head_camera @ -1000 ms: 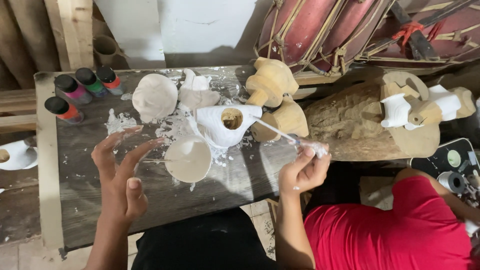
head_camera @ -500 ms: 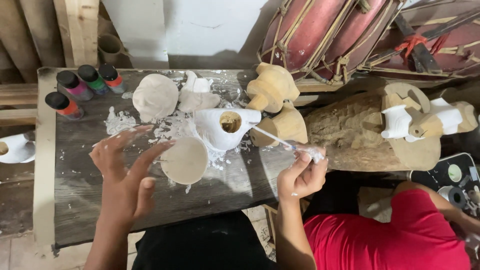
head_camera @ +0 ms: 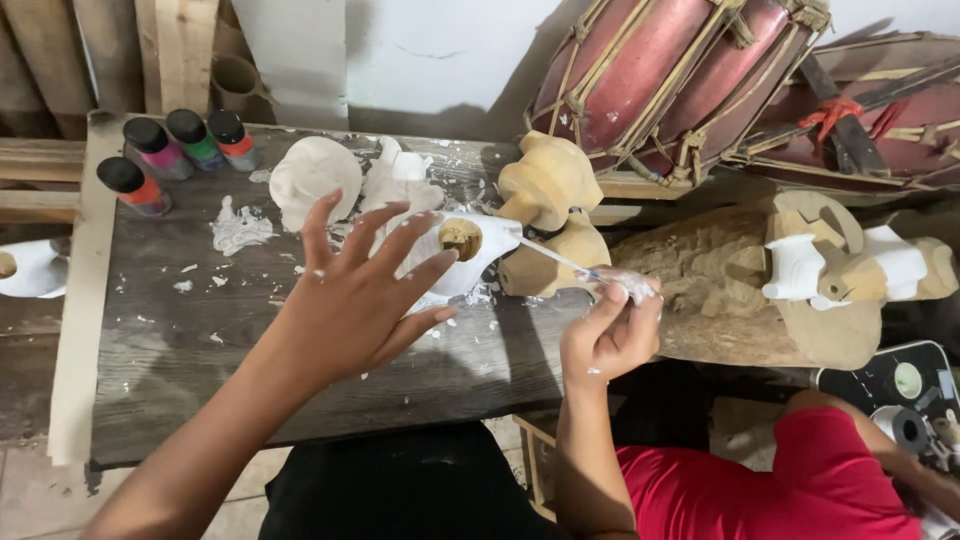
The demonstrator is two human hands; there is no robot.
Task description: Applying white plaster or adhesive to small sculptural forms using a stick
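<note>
My left hand (head_camera: pixel 365 295) hovers with fingers spread over the dark wooden board (head_camera: pixel 200 350), covering a small white cup seen earlier. Just beyond its fingertips lies a white-painted carved piece (head_camera: pixel 480 262) with a bare brown spot. My right hand (head_camera: pixel 610 335) pinches a thin paint-smeared brush (head_camera: pixel 575 268), whose tip points at that white piece. Two unpainted pale wooden carvings (head_camera: pixel 548 185) stand right behind it.
Three capped paint bottles (head_camera: pixel 190 140) and a fourth (head_camera: pixel 130 185) stand at the board's far left. A white dome-shaped piece (head_camera: pixel 312 178) sits behind my left hand. Red drums (head_camera: pixel 660 80) lean at the back. A carved log (head_camera: pixel 720 280) lies to the right, near a person in red (head_camera: pixel 800 480).
My left hand has moved up and to the right, coming over the small white cup and hiding it. My right hand has stayed put with the brush.
</note>
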